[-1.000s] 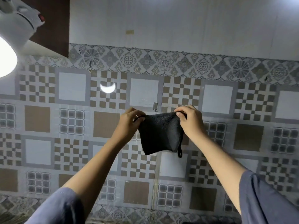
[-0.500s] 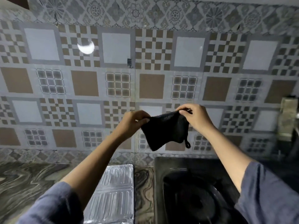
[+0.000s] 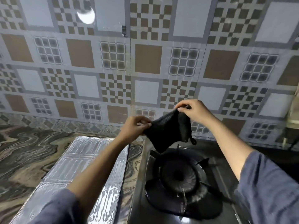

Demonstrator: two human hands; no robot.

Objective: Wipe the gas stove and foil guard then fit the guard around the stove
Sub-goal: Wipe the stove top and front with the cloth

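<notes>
Stove (image 3: 186, 180) sits at five o'clock, foil guard (image 3: 80, 172) flat at seven on our counter (image 3: 24, 151). Our left hand (image 3: 134, 128) and right hand (image 3: 192, 110) pinch the cloth (image 3: 171, 133) above; a loose pinch could drop it onto the burner.

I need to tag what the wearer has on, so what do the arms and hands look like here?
Both arms are bare from the hands up the forearms. The left hand and right hand show no gloves, rings, watch or bracelets. Loose blue-grey fabric sleeves sit high on the arms: the left sleeve and the right sleeve, plain with no visible markings.
</notes>
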